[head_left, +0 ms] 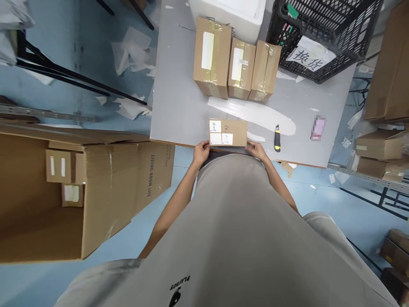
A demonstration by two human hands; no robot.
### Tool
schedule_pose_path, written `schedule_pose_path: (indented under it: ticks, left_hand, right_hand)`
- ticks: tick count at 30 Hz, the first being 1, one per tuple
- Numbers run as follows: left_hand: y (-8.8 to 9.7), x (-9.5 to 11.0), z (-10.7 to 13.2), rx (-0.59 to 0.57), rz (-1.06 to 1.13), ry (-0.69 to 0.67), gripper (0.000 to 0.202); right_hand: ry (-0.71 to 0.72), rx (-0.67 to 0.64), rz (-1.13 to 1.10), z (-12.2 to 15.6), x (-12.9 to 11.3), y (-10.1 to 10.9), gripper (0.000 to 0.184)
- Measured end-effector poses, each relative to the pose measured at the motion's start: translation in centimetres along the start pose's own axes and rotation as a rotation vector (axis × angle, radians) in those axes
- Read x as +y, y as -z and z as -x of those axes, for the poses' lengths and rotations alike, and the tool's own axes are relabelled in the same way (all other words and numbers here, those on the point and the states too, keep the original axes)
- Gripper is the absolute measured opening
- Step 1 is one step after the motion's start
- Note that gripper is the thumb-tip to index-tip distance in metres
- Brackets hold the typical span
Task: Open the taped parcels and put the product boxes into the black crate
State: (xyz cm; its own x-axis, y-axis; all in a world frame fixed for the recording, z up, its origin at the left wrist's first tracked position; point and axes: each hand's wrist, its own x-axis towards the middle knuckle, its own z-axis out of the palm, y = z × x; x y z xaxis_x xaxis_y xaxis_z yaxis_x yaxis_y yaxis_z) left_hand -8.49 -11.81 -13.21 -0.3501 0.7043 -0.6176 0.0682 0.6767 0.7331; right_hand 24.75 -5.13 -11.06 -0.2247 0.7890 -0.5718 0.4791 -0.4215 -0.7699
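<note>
A small flat cardboard box [238,134] lies at the table's near edge, right in front of my body. White labels with handwriting cover its left part, and more writing is on the bare cardboard. My left hand [201,152] grips the box's near left corner, fingers curled against it. At the near right corner, my right hand [256,150] pinches the other end. To the right of the box, a black and yellow utility knife [277,138] rests on the table.
Three taped cartons [212,59] stand behind the box on the grey table [179,85]. A black plastic crate [319,38] and a white foam box [228,15] are farther back. On my left, a large open carton [111,187] holds smaller boxes. Paper scraps [132,51] litter the floor.
</note>
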Motion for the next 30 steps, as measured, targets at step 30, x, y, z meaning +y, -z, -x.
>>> schedule_pose_path:
  ticks: [30]
  left_hand:
    - [0.1,3.9,1.2,0.151,-0.050,-0.140,0.027]
  right_hand:
    - [-0.002,0.192,0.014,-1.1,-3.7,0.8,0.050]
